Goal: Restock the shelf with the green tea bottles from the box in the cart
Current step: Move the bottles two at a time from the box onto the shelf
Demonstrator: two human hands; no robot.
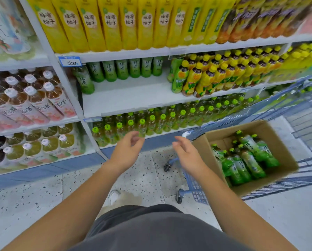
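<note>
A cardboard box point(271, 180) sits in a blue wire cart point(307, 105) at the right. Several green tea bottles point(245, 160) with green labels lie inside it. On the middle shelf point(133, 96) a row of green tea bottles point(122, 69) stands at the back, and one more green tea bottle point(83, 80) stands nearer the front at the left. My left hand point(128, 149) hangs in mid-air below that shelf, fingers loosely curled, holding nothing. My right hand point(186, 153) is empty too, just left of the box's near corner.
Yellow drink bottles point(104, 24) fill the shelf above. Yellow-capped bottles point(224, 73) crowd the right half of the middle shelf. Green-capped bottles point(151, 122) line the shelf below. Pink-labelled bottles point(30, 98) fill the left bay. Speckled floor point(43, 200) lies underfoot.
</note>
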